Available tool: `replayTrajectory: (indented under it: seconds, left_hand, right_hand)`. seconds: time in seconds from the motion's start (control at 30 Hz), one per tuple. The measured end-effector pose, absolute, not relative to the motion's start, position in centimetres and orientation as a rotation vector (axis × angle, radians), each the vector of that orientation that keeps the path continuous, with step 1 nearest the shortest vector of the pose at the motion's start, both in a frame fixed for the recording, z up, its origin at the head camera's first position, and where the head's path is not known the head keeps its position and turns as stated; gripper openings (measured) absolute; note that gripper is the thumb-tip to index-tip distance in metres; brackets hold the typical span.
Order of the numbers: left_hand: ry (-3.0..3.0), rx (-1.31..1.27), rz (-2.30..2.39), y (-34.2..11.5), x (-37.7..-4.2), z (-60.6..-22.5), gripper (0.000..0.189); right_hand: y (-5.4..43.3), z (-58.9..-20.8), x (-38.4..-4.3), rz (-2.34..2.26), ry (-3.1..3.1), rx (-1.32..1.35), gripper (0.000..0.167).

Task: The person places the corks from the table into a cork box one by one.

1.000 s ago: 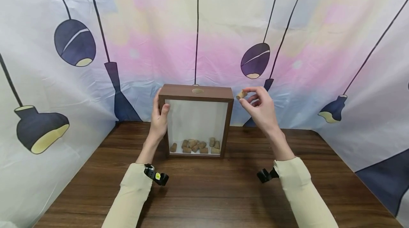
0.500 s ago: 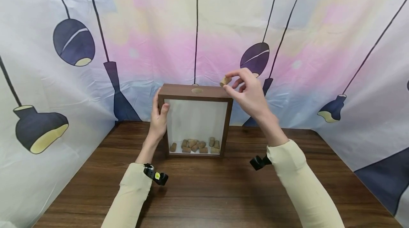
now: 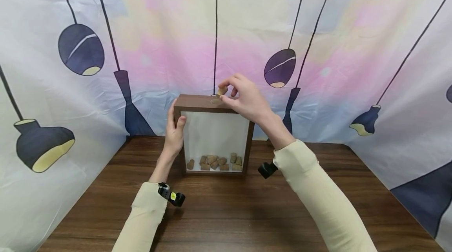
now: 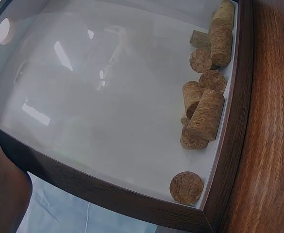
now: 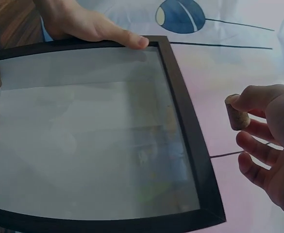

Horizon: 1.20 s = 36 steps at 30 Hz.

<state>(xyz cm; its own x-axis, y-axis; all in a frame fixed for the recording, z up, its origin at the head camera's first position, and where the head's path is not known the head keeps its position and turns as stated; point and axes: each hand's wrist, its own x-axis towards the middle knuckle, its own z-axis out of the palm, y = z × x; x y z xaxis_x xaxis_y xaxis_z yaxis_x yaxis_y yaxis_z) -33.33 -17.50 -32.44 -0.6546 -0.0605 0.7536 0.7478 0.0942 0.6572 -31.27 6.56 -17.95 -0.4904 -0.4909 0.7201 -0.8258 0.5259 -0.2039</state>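
A brown wooden shadow box (image 3: pixel 195 101) with a clear front stands upright on the table. Several corks (image 3: pixel 212 160) lie along its bottom, seen close up in the left wrist view, where a single cork (image 4: pixel 186 188) sits apart near a corner. My left hand (image 3: pixel 174 136) grips the box's left side, thumb on the front edge. Between thumb and fingertips, my right hand (image 3: pixel 247 99) pinches a cork (image 5: pixel 237 114) just above the round hole (image 3: pixel 216 101) in the box's top. The other fingers of that hand are loosely bent in the right wrist view.
The dark wood table (image 3: pixel 219 209) spreads in front of the box. Behind it and at both sides hangs a cloth backdrop (image 3: pixel 169 48) printed with lamps. Each wrist carries a black camera (image 3: pixel 267 170).
My right hand has carried the cork leftward from beside the box's right edge to over the hole in the top. The left hand and the box have stayed in place.
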Motion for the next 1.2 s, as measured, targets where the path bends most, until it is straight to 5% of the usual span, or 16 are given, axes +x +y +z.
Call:
replayTrajectory:
  seconds: [1.2]
  left_hand:
    - [-1.746, -0.662, -1.662, -17.2, -33.2, -32.4, 0.075]
  right_hand:
    - [5.0, -18.4, -33.7, 0.504, -2.529, 0.99, 0.03]
